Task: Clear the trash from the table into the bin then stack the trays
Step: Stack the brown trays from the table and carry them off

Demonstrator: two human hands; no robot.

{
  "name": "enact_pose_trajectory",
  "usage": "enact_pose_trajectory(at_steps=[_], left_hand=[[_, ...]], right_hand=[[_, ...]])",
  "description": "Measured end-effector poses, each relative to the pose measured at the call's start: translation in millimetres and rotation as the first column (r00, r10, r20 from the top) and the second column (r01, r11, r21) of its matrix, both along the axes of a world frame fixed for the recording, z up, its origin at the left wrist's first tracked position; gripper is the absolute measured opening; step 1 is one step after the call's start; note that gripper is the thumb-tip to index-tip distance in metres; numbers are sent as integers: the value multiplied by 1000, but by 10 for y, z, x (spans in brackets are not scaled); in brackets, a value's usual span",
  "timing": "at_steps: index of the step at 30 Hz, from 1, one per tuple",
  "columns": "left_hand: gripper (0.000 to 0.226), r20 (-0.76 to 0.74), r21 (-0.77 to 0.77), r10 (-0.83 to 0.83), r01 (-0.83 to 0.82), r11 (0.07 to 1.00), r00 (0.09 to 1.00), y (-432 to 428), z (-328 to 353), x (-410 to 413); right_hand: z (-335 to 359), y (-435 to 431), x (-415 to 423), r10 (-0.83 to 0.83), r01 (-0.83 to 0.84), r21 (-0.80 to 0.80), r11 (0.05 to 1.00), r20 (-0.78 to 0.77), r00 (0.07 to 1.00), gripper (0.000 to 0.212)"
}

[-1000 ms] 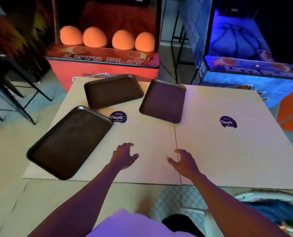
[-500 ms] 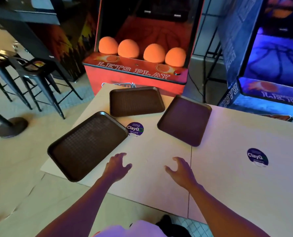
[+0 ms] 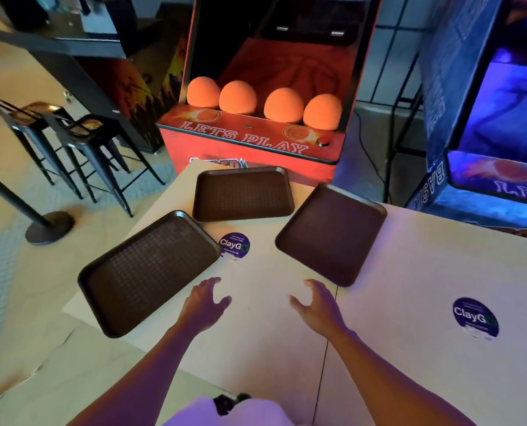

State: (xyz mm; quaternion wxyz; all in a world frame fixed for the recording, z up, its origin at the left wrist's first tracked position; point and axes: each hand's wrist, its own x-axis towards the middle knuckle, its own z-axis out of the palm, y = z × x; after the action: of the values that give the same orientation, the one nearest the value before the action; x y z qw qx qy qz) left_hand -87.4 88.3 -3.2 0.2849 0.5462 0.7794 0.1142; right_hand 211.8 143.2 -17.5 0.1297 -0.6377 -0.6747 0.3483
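Note:
Three empty dark brown trays lie apart on the pale table [image 3: 425, 272]. The left tray [image 3: 145, 272] juts past the table's left edge. The far tray [image 3: 243, 193] sits near the back edge. The right tray [image 3: 329, 235] lies angled. My left hand [image 3: 203, 302] hovers open just right of the left tray. My right hand [image 3: 320, 302] hovers open just below the right tray's near corner. Both hands hold nothing. No trash and no bin are in view.
Two round ClayGo stickers [image 3: 234, 245] [image 3: 475, 316] mark the table. A red arcade basketball machine [image 3: 256, 133] with several orange balls stands right behind the table, a blue one [image 3: 495, 149] at the right. Black stools [image 3: 80, 139] and a post base [image 3: 48, 227] stand at the left.
The view has swung up and to the left, so the bin at the lower right has left the frame. Both hands have moved forward toward the trays, still open.

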Motion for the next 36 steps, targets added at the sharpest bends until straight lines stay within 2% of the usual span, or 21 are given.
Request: enact_pose_trajectory(at_steps=[11,20,28,36], left_hand=[[64,24,-62,2,-1,998,1000,227,-197,53],[62,110,-98,-49,60,993,993,519,-490,-463],[58,254,-85,132,-114,990,958,573,-692,-1183],[58,330,-114,360,-342,933,873,413,-851,-1935]], right_hand=[[-128,211,1,-17,15,-67,998,-40,999,74],[-275,302,-481,-94,96,-148,984,22,995,74],[-397,431,-1190,-89,100,-217,971,62,994,70],[-423,766,-2106,85,-68,-228,971,68,994,67]])
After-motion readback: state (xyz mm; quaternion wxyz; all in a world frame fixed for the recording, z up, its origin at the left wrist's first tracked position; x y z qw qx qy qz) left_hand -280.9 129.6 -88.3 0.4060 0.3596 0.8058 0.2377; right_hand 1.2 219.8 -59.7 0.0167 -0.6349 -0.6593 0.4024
